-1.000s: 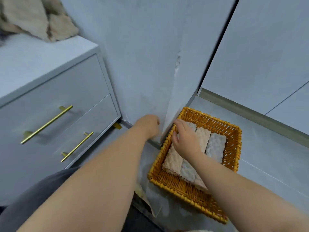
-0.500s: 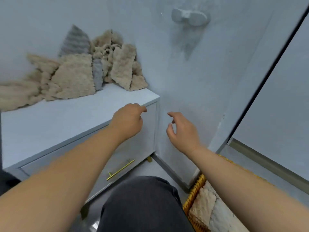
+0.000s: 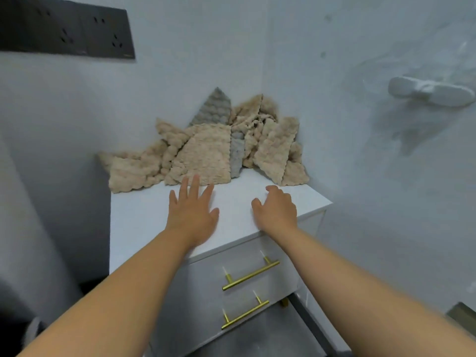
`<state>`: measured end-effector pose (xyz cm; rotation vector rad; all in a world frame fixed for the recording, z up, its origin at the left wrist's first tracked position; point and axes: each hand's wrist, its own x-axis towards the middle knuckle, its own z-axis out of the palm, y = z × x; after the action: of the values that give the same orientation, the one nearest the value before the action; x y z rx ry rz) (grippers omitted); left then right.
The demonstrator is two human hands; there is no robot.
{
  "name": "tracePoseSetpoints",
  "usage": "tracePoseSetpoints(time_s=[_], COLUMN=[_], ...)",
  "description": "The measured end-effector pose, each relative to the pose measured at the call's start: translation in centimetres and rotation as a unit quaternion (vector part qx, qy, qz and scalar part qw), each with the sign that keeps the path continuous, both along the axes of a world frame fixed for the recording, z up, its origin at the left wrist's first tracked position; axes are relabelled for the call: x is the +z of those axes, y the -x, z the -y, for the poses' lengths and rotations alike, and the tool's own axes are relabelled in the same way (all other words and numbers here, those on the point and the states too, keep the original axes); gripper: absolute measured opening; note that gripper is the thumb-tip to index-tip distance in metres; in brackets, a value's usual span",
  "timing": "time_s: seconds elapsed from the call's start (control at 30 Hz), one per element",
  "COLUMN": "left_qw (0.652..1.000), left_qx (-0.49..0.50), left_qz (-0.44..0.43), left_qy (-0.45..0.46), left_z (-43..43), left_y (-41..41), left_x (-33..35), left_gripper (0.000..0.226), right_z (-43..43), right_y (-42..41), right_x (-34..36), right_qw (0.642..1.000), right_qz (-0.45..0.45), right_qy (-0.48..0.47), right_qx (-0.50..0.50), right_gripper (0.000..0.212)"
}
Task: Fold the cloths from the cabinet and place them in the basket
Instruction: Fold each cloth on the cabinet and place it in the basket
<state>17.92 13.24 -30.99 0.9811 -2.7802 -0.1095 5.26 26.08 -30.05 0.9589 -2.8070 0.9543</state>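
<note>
Head view: I record the left hand (image 3: 192,212) spread flat over the white top of the cabinet (image 3: 144,215), fingers straight and parted, grasping nothing. Its fingertips (image 3: 196,179) reach the near edge of the front beige cloth (image 3: 208,155); I cannot tell whether they touch it. The right hand (image 3: 277,210) is over the same top near its right front corner, fingers loosely bent, thumb out, nothing in it, and it is apart from the fabric.

The cloths (image 3: 275,150) lie unfolded in a loose pile at the back of the cabinet top, pushed into the wall corner. They are mostly beige, with a grey cloth (image 3: 216,108) propped against the wall behind.

Two brass drawer handles (image 3: 251,275) show on the cabinet front below the hands. A dark socket panel (image 3: 67,32) sits on the wall at upper left, and a white wall fitting (image 3: 430,95) at right.
</note>
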Motion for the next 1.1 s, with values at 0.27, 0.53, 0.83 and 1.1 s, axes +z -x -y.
tracePoseSetpoints(time_s=[0.27, 0.53, 0.83, 1.1], left_qw=[0.996, 0.976, 0.944, 0.958], left_qx=[0.059, 0.142, 0.288, 0.200], left_qz=[-0.062, -0.164, -0.159, -0.203], left_qy=[-0.006, 0.032, -0.036, 0.011], left_z=[3.9, 6.0, 9.1, 6.6], left_y=[2.6, 3.6, 1.5, -1.5], left_x=[-0.2, 0.3, 0.7, 6.2], left_gripper=[0.064, 0.065, 0.057, 0.011], right_z=[6.5, 9.2, 9.2, 7.3], right_y=[1.2, 1.5, 1.4, 0.3], right_x=[-0.7, -0.6, -0.5, 0.0], right_qw=[0.982, 0.954, 0.962, 0.971], right_qz=[-0.033, -0.151, -0.125, -0.132], right_qy=[-0.187, -0.087, -0.115, -0.104], right_qx=[-0.013, 0.244, 0.214, 0.168], right_gripper=[0.063, 0.059, 0.051, 0.042])
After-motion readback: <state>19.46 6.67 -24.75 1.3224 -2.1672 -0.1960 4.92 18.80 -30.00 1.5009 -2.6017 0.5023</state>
